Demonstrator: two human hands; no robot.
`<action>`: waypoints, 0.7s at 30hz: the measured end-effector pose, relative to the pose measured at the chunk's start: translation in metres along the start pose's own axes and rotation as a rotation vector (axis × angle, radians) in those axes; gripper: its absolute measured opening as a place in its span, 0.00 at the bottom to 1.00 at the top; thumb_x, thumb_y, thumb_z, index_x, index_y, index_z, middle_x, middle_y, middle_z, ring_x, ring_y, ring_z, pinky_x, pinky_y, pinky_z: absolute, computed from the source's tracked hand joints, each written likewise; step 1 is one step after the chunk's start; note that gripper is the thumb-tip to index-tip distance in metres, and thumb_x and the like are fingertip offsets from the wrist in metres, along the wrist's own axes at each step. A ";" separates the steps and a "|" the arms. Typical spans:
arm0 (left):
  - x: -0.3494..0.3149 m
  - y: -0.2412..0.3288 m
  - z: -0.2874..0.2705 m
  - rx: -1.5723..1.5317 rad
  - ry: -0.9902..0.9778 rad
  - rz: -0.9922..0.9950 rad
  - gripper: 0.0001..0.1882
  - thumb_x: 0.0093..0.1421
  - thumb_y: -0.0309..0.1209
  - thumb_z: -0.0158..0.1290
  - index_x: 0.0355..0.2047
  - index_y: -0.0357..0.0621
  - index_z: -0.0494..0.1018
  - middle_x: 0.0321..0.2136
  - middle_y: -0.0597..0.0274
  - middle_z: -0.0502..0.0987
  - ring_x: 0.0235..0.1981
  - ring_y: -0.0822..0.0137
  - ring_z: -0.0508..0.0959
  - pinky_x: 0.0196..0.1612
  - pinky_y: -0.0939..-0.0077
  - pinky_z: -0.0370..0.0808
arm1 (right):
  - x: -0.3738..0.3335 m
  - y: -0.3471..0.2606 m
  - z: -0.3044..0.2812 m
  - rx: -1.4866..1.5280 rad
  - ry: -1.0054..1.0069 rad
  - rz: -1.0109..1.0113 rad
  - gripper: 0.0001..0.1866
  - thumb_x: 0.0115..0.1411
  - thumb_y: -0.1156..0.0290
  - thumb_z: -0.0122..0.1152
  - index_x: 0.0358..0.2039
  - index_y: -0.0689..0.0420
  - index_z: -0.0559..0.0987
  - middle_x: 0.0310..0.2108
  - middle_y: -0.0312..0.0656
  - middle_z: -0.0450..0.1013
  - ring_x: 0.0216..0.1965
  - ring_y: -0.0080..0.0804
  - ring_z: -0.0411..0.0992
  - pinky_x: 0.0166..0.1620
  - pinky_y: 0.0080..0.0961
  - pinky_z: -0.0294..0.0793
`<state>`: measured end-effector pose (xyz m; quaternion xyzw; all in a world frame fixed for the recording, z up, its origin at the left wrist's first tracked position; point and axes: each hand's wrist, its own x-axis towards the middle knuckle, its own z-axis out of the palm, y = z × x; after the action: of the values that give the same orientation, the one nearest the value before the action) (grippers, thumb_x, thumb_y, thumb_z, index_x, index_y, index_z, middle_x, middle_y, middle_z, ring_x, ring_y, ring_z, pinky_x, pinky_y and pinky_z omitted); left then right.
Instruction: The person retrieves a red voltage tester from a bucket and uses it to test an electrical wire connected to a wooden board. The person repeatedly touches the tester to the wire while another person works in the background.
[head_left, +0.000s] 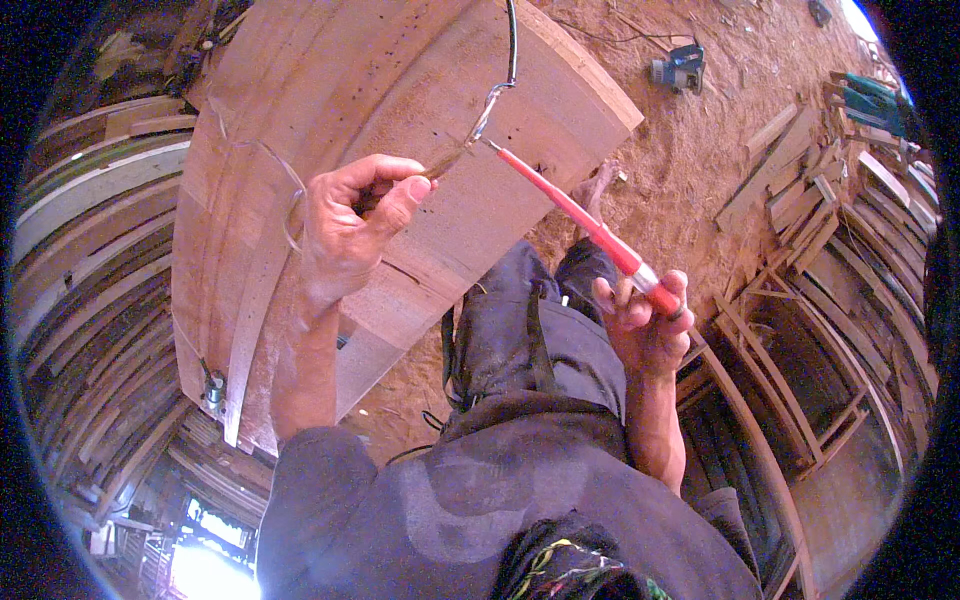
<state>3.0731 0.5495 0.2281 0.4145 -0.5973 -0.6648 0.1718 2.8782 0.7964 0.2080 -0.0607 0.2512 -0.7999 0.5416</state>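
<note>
Between the thumb and fingers of my left hand (pixel 345 220) is the brownish end of a twisted wire (pixel 450 162), pinched above the wooden board. A dark cable (pixel 513 45) comes down from the top edge and joins this twisted, stripped-looking part. My right hand (pixel 648 325) is closed around the handle end of a slim red screwdriver-type tester (pixel 570 205). Its thin metal tip points up and left and meets or nearly meets the twisted wire; I cannot tell whether they touch.
The wide wooden boards (pixel 400 255) are dusted with sawdust. A blue power tool (pixel 680 70) lies on the sawdust-covered floor (pixel 705 150). Scrap wood (pixel 800 185) is heaped at right, near wooden frames (pixel 775 370). Stacked planks (pixel 95 250) line the left. A pale strip (pixel 250 350) lies on the boards.
</note>
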 end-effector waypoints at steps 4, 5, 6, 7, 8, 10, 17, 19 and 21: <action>0.001 -0.005 0.000 0.008 0.007 0.033 0.05 0.60 0.27 0.59 0.33 0.37 0.78 0.17 0.79 0.68 0.19 0.87 0.61 0.21 0.87 0.54 | -0.005 -0.003 0.001 -0.011 0.042 -0.010 0.23 0.62 0.57 0.61 0.55 0.52 0.74 0.34 0.47 0.80 0.37 0.38 0.78 0.57 0.43 0.65; 0.002 -0.005 0.003 0.002 0.023 0.047 0.04 0.60 0.26 0.59 0.33 0.38 0.78 0.17 0.80 0.67 0.19 0.87 0.60 0.20 0.87 0.53 | -0.006 -0.004 0.001 -0.009 0.041 -0.012 0.23 0.62 0.57 0.61 0.55 0.52 0.74 0.34 0.47 0.80 0.37 0.38 0.78 0.58 0.43 0.65; 0.002 -0.005 0.005 -0.004 0.040 0.062 0.03 0.59 0.25 0.59 0.32 0.38 0.78 0.16 0.81 0.65 0.19 0.87 0.59 0.20 0.86 0.52 | -0.008 -0.005 0.000 -0.007 0.040 -0.013 0.23 0.62 0.57 0.61 0.55 0.52 0.74 0.34 0.48 0.80 0.37 0.38 0.78 0.58 0.43 0.65; 0.001 -0.006 0.006 0.005 0.051 0.068 0.03 0.59 0.25 0.59 0.32 0.38 0.78 0.16 0.81 0.65 0.19 0.87 0.59 0.20 0.87 0.52 | -0.009 -0.005 -0.001 -0.005 0.038 -0.013 0.23 0.62 0.57 0.61 0.55 0.53 0.74 0.34 0.48 0.80 0.38 0.38 0.78 0.59 0.43 0.65; 0.001 -0.007 0.006 0.014 0.062 0.073 0.03 0.59 0.24 0.59 0.32 0.38 0.78 0.16 0.81 0.65 0.18 0.87 0.58 0.20 0.87 0.51 | -0.008 -0.006 -0.001 -0.004 0.022 -0.014 0.23 0.62 0.57 0.61 0.55 0.53 0.74 0.34 0.48 0.80 0.38 0.38 0.78 0.59 0.43 0.64; 0.001 -0.006 0.007 0.039 0.082 0.078 0.02 0.58 0.24 0.59 0.32 0.39 0.78 0.16 0.81 0.64 0.18 0.87 0.58 0.20 0.87 0.51 | -0.007 -0.006 -0.002 0.002 -0.009 -0.017 0.23 0.62 0.58 0.61 0.54 0.53 0.73 0.34 0.48 0.80 0.38 0.39 0.78 0.60 0.43 0.64; 0.000 -0.006 0.008 0.109 0.136 0.107 0.02 0.57 0.22 0.59 0.32 0.39 0.78 0.15 0.81 0.63 0.18 0.87 0.57 0.20 0.87 0.50 | -0.007 -0.003 0.001 0.000 0.014 -0.020 0.22 0.62 0.57 0.61 0.54 0.53 0.74 0.33 0.47 0.80 0.38 0.40 0.77 0.58 0.46 0.64; 0.000 -0.008 0.006 0.126 0.142 0.115 0.03 0.57 0.22 0.59 0.32 0.40 0.79 0.15 0.82 0.63 0.18 0.87 0.57 0.20 0.86 0.50 | -0.006 0.000 0.003 0.002 0.015 -0.011 0.22 0.62 0.58 0.61 0.53 0.53 0.74 0.33 0.47 0.80 0.38 0.39 0.77 0.59 0.47 0.64; 0.000 -0.009 0.003 0.110 0.139 0.108 0.03 0.56 0.22 0.59 0.33 0.40 0.79 0.15 0.82 0.63 0.18 0.87 0.58 0.20 0.86 0.50 | -0.005 0.003 0.006 -0.014 0.035 -0.028 0.21 0.62 0.58 0.61 0.52 0.53 0.74 0.33 0.48 0.80 0.37 0.40 0.78 0.57 0.46 0.67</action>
<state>3.0734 0.5540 0.2191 0.4355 -0.6410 -0.5904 0.2255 2.8850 0.7979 0.2121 -0.0538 0.2651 -0.8066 0.5255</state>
